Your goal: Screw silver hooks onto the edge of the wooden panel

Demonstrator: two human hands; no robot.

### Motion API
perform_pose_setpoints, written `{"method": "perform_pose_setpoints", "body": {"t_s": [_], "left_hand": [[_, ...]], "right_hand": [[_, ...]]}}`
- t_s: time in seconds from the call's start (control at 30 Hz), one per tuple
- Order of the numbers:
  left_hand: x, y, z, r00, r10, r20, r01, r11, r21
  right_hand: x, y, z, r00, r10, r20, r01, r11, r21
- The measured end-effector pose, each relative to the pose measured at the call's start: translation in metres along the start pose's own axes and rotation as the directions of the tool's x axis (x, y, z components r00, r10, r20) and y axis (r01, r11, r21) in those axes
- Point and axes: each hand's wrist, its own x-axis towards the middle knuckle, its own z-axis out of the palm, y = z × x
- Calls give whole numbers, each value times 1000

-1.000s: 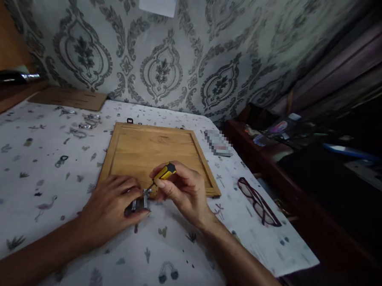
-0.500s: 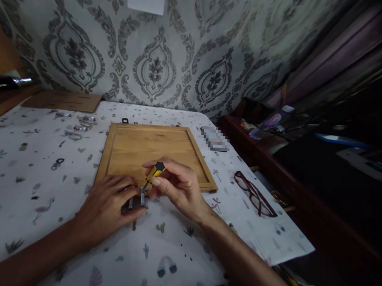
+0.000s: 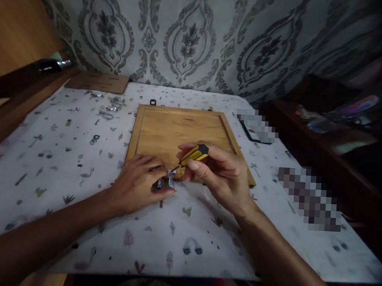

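Note:
My right hand (image 3: 223, 176) pinches the yellow and black handle of a small screwdriver (image 3: 194, 155). The screwdriver slants down to the left, its tip at a small shiny metal bracket-like piece (image 3: 171, 178). Around that piece my left hand (image 3: 140, 183) is curled, thumb below and fingers above, hiding part of it. Both hands are at the near edge of a framed wooden panel (image 3: 178, 134), which lies flat on the patterned white tablecloth (image 3: 109, 241). Whether the tip sits in a screw is too small to tell.
Several shiny metal pieces (image 3: 111, 107) lie at the back left, near a flat brown cardboard piece (image 3: 98, 82). A small dark metal piece (image 3: 95, 139) lies left of the panel. A phone-like object (image 3: 254, 133), partly pixelated, and a pixelated item (image 3: 309, 198) lie on the right.
The view has turned, so the table sits farther right. The screwdriver now leans over more to the right, its handle lower. Both hands keep their holds.

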Motion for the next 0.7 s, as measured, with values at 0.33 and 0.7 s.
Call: {"method": "perform_pose_setpoints", "body": {"t_s": [0.33,0.7], "left_hand": [[1,1,-1,1000,-3,-2,3,1000,-16],[0,-1,0,999,24,-34,-24,1000,-16]], "right_hand": [[-2,1,4,990,-118,-83,109,988,-110],[-4,-3,4,966,-121,-229,82,982,-172]]}}
